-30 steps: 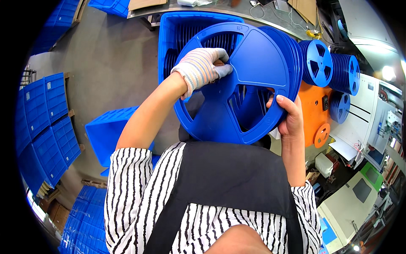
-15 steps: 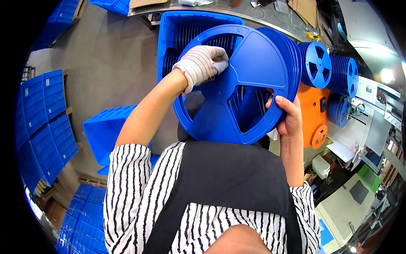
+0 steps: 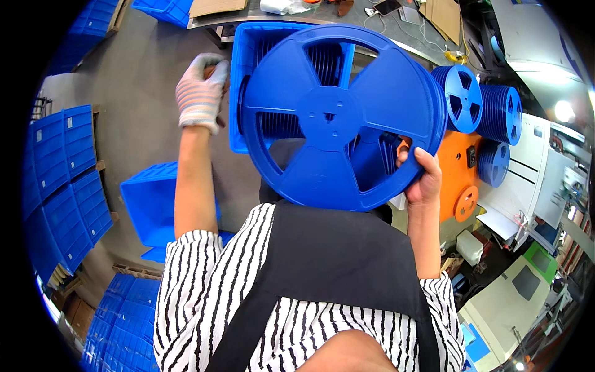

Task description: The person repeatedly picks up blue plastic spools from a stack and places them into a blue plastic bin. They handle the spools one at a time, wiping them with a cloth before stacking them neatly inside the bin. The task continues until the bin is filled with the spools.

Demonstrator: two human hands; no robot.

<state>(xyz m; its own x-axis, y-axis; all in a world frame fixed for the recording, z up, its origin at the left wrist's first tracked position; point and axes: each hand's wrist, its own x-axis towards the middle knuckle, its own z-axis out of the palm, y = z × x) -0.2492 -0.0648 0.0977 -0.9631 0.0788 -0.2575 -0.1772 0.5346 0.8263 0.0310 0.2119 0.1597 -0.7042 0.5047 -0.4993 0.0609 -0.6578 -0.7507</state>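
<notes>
A grey concrete floor (image 3: pixel 124 80) fills the left of the view, with stacks of blue crates (image 3: pixel 59 167) along its edge and one more blue bin (image 3: pixel 152 204) lying near the person's left elbow. On the right stand white machine housings (image 3: pixel 533 173) and an orange unit (image 3: pixel 458 173), with further blue spools (image 3: pixel 483 105) ranked on spindles above it. An open blue crate (image 3: pixel 248 80) sits straight ahead, ribbed inside. Held up in front of that crate, face toward the camera, is the large blue reel (image 3: pixel 334 118), a flat plastic disc with three wide spokes and open windows between them. It looks light and rigid but thin at the flange, likely to flex or crack if squeezed, and smooth enough to slip; the rim or a spoke window looks like the safest hold. The bare right hand (image 3: pixel 421 177) grips its lower right rim, fingers hooked through a window. The gloved left hand (image 3: pixel 199 93) is off the reel, curled loosely beside the crate's left wall, holding nothing that shows.
</notes>
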